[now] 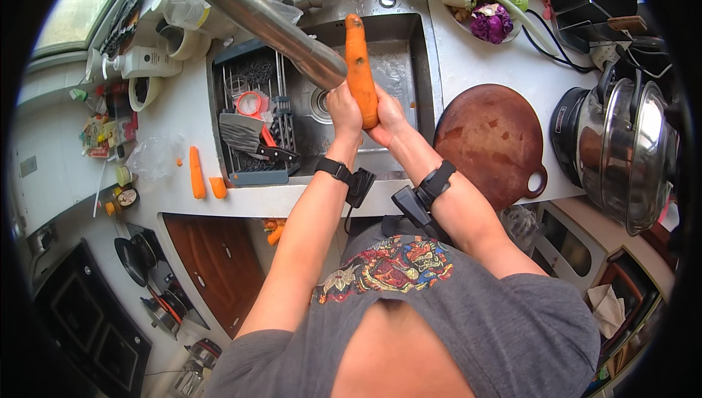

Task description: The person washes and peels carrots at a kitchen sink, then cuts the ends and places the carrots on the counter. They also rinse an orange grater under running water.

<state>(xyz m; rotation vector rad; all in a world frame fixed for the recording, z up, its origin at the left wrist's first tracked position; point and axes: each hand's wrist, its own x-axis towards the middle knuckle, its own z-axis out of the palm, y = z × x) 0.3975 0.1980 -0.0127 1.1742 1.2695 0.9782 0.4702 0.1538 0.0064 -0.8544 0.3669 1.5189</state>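
A large orange carrot [360,69] with dark spots stands out over the stainless steel sink [395,49], its narrow end pointing away from me. My left hand [345,107] grips its thick lower end from the left, close under the spout of the metal faucet [307,52]. From the right, my right hand [389,115] holds the same end; some fingers of both hands are hidden behind the carrot. On the counter left of the sink lie a peeled carrot piece [197,173] and a shorter carrot piece [218,187].
A drying rack in the sink's left part holds a cleaver [241,133] and a red-rimmed strainer [249,103]. Right of the sink lies a round wooden cutting board [488,140], with a steel steamer pot [620,145] beyond it. A bowl with a purple cabbage [492,23] and greens stands behind.
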